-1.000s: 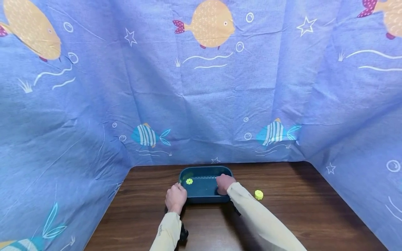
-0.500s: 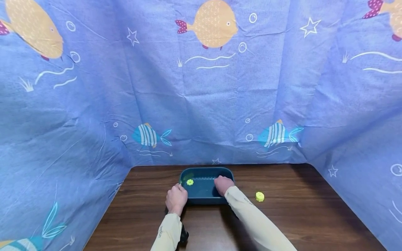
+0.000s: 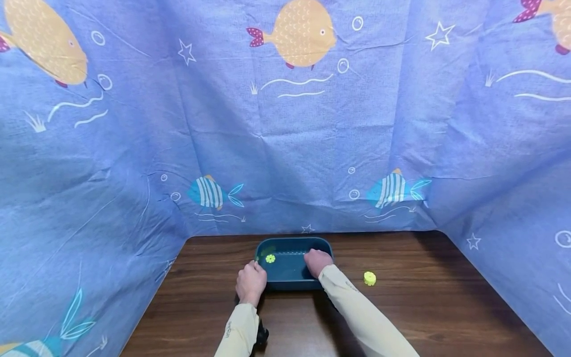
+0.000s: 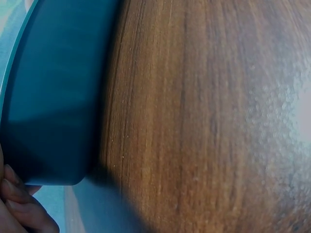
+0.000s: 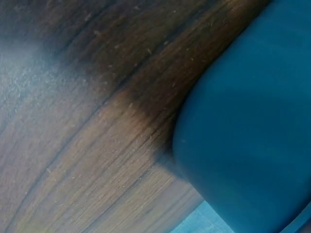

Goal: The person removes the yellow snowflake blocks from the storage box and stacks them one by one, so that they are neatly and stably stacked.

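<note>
A dark teal tray (image 3: 292,285) with raised walls sits toward the back of the wooden table. My left hand (image 3: 251,283) grips its left end; in the left wrist view curled fingers (image 4: 28,208) lie against the tray's end. Over the tray's right side is my right hand (image 3: 318,263), knuckles up, its wrist crossing the front right corner. Its fingertips are hidden, so I cannot tell what they hold. A small yellow-green flower-shaped piece (image 3: 270,259) shows inside the tray at the left.
A similar thicker yellow-green piece (image 3: 370,278) lies on the wooden table (image 3: 294,322), right of the tray. Blue cloth (image 3: 294,163) printed with fish hangs behind and on both sides. A black wrist device (image 3: 262,334) shows under the left sleeve.
My right hand has shifted slightly left over the tray, its forearm moving with it. The left hand keeps its place at the tray's left end.
</note>
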`<state>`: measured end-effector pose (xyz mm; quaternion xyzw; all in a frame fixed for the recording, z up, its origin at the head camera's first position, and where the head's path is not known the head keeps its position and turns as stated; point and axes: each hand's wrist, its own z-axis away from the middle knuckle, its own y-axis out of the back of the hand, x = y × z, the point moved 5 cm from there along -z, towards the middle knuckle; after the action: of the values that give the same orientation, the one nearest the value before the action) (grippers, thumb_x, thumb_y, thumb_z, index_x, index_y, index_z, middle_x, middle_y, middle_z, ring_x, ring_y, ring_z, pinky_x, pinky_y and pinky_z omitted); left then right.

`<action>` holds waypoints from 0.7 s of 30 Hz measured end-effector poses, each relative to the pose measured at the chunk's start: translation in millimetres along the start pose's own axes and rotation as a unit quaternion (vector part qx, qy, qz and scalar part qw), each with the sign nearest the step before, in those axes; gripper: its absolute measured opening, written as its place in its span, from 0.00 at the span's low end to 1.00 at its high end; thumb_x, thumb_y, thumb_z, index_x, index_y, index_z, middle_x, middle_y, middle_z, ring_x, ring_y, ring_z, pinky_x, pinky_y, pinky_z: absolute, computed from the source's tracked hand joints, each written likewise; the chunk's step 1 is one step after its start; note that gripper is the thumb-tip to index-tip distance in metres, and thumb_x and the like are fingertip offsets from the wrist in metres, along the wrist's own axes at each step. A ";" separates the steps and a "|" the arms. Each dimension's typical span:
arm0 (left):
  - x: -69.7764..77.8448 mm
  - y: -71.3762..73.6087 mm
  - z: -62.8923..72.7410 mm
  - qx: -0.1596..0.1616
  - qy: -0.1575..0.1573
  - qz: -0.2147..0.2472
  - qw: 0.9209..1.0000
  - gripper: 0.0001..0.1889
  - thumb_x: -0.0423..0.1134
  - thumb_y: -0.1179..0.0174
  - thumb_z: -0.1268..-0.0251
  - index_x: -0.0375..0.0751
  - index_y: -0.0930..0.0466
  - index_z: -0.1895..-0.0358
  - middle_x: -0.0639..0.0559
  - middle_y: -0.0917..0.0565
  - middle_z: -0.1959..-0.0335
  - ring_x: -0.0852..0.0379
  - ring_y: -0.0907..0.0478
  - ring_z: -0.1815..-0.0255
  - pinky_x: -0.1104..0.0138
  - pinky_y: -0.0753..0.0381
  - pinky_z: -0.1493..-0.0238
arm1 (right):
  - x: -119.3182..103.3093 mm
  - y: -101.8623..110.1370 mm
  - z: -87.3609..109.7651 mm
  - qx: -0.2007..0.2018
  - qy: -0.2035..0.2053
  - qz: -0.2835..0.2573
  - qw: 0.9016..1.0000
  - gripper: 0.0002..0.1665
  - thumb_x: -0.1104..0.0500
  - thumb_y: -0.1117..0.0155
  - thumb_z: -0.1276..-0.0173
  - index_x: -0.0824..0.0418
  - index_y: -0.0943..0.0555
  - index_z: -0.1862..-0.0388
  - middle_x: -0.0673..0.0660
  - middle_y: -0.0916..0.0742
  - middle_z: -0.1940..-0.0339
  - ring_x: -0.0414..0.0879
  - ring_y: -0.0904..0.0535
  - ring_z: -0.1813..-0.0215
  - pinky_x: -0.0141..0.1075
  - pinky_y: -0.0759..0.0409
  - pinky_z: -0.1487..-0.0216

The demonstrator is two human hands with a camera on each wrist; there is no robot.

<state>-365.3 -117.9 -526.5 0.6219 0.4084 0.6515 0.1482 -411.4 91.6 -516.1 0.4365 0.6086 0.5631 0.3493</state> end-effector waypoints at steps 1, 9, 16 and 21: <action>0.0 0.0 0.2 0.000 0.000 0.000 1.000 0.18 0.43 0.55 0.24 0.39 0.16 0.62 0.34 0.13 0.61 0.35 0.17 0.64 0.43 0.20 0.63 | 0.1 1.1 0.7 0.001 0.001 0.001 1.000 0.08 0.65 0.31 0.35 0.58 0.13 0.74 0.56 0.12 0.74 0.48 0.16 0.73 0.44 0.15 0.68; 0.0 -0.5 0.7 0.001 0.000 -0.006 1.000 0.18 0.43 0.56 0.24 0.38 0.17 0.65 0.34 0.14 0.62 0.36 0.17 0.65 0.43 0.20 0.64 | 6.1 2.1 5.5 -0.017 -0.029 -0.047 0.998 0.03 0.62 0.27 0.36 0.60 0.12 0.70 0.56 0.12 0.74 0.46 0.19 0.76 0.44 0.13 0.65; 1.5 -0.8 0.1 -0.001 -0.005 -0.021 1.000 0.19 0.43 0.55 0.24 0.36 0.16 0.65 0.33 0.14 0.63 0.35 0.17 0.65 0.44 0.20 0.65 | 14.6 4.4 9.8 0.011 -0.016 -0.073 0.997 0.05 0.63 0.31 0.33 0.60 0.14 0.70 0.56 0.13 0.74 0.44 0.20 0.76 0.44 0.14 0.66; 1.8 2.6 -0.7 -0.005 -0.007 -0.035 0.999 0.19 0.43 0.53 0.25 0.35 0.16 0.66 0.34 0.14 0.65 0.37 0.17 0.66 0.44 0.20 0.66 | 35.9 27.5 15.3 0.064 0.003 -0.185 0.981 0.04 0.66 0.35 0.37 0.59 0.16 0.71 0.52 0.15 0.75 0.44 0.21 0.73 0.40 0.19 0.68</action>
<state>-365.5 -118.5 -523.3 0.6113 0.4256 0.6434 0.1767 -407.0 130.2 -488.3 0.3355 0.7147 0.4501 0.4172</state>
